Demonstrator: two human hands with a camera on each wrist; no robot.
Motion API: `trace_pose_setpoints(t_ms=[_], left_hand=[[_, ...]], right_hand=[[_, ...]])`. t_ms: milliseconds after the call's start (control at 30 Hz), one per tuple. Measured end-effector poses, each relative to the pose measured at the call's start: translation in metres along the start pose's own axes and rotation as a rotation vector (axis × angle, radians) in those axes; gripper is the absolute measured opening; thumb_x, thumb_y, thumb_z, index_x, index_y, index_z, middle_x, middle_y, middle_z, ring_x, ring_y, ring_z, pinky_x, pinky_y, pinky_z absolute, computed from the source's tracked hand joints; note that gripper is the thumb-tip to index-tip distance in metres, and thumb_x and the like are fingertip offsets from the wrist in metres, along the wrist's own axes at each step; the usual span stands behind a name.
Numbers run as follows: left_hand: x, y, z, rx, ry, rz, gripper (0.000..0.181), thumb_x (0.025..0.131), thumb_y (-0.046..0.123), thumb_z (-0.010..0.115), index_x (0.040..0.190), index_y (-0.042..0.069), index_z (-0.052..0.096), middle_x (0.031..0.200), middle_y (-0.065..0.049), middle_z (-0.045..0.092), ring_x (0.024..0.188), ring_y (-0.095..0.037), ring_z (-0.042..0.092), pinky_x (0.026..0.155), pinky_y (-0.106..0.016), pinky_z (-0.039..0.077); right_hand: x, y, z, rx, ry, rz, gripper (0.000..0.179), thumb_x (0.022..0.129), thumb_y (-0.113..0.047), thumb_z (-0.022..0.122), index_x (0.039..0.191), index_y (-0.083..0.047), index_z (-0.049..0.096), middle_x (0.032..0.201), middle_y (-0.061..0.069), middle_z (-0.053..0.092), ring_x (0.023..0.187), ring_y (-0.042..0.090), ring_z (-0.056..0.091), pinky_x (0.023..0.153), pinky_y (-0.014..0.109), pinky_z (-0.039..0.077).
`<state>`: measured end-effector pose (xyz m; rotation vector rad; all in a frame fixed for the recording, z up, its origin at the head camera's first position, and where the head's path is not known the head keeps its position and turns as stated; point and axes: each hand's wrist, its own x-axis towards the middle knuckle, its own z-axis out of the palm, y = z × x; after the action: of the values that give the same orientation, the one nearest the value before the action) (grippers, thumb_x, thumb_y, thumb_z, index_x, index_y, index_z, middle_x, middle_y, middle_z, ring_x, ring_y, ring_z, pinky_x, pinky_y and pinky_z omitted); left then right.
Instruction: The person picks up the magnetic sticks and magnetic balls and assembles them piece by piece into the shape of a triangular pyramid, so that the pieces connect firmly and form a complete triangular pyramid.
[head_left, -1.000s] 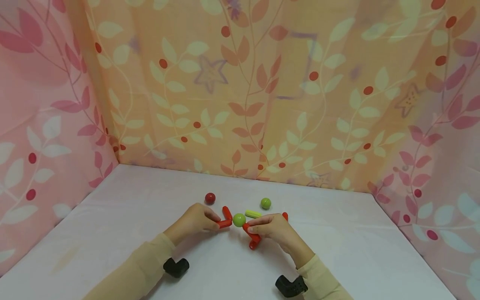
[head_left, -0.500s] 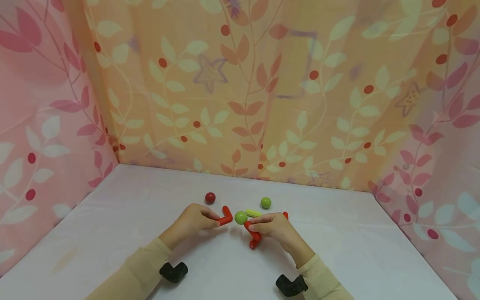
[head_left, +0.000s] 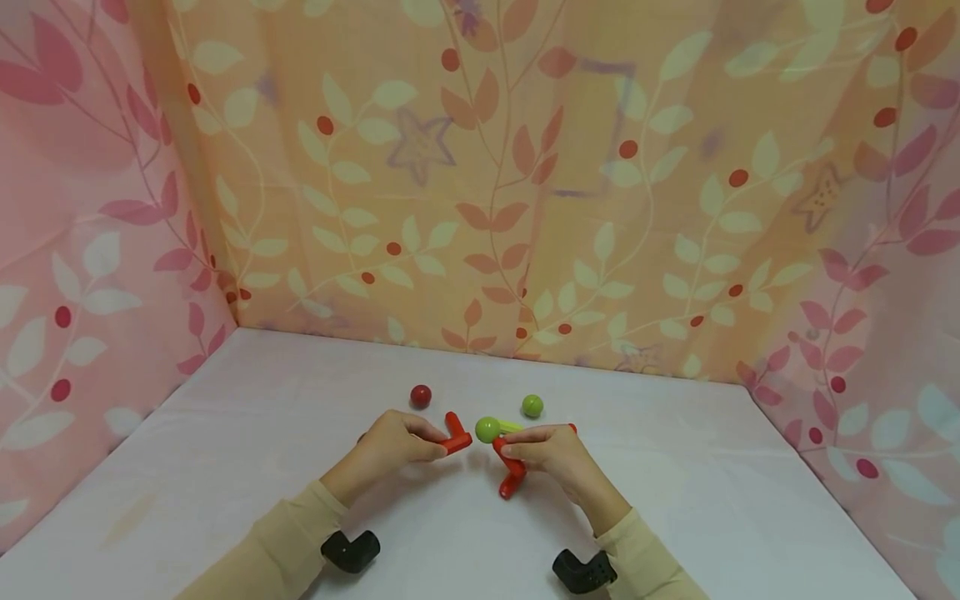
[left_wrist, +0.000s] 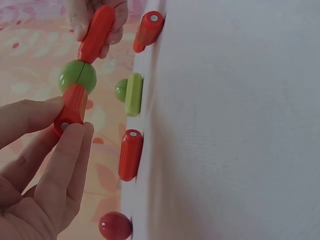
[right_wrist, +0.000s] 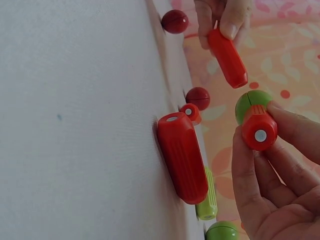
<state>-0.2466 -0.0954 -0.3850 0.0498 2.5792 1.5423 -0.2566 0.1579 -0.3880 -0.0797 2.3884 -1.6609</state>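
Note:
My left hand (head_left: 397, 447) pinches a red magnetic stick (head_left: 458, 443) near one end; its silver-dotted tip shows in the left wrist view. My right hand (head_left: 558, 458) pinches another red magnetic stick (right_wrist: 259, 131) between thumb and fingers. A green ball (head_left: 487, 430) sits on the far tip of that right stick. In the right wrist view a small gap separates the ball from the left stick (right_wrist: 229, 57). Both hands are raised off the table. Below them lie a red stick (head_left: 512, 483), partly covered by the held one, and a red stick (head_left: 453, 422) behind the left one.
On the white table (head_left: 262, 400) a red ball (head_left: 421, 396) and a green ball (head_left: 532, 406) lie farther back. A yellow-green stick (head_left: 512, 427) lies between the hands. Another red ball (right_wrist: 197, 98) shows in the right wrist view. Patterned cloth (head_left: 495, 167) walls the back and sides.
The green ball on the right stick has shifted slightly right and away. My left hand drew back a little, then came right again with its stick. The right hand barely moved.

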Motion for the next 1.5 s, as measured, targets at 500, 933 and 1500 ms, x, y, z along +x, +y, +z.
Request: trace_pose_setpoints(t_ms=[500,933,1500], left_hand=[[-0.0017,-0.0016,0.0006,-0.038,-0.009,0.06,0.014,0.076,0.012,0.082,0.089,0.01,0.08,0.079,0.001,0.072,0.072,-0.015,0.056,0.063,-0.026,0.043],[-0.0038,-0.0009,0.0001,-0.057,-0.013,0.058,0.015,0.077,0.011,0.081,0.092,0.009,0.08,0.079,0.0,0.073,0.075,-0.015,0.056,0.064,-0.026,0.045],[-0.0039,0.0022,0.0007,-0.04,-0.091,0.052,0.014,0.079,0.014,0.081,0.093,0.011,0.081,0.084,-0.001,0.075,0.078,-0.016,0.057,0.068,-0.028,0.046]], right_hand=[[0.0004,0.0012,0.002,-0.001,-0.026,0.003,0.031,0.083,-0.022,0.081,0.107,-0.004,0.077,0.096,0.006,0.078,0.084,0.009,0.069,0.08,0.029,0.058],[-0.0009,0.001,0.0011,0.024,-0.04,-0.011,0.032,0.085,-0.025,0.079,0.108,-0.003,0.076,0.1,0.008,0.077,0.088,0.011,0.069,0.082,0.031,0.059],[0.0006,0.0018,-0.0025,0.101,-0.124,-0.003,0.038,0.088,-0.025,0.076,0.115,0.002,0.072,0.097,0.008,0.078,0.085,0.014,0.073,0.085,0.033,0.059]])
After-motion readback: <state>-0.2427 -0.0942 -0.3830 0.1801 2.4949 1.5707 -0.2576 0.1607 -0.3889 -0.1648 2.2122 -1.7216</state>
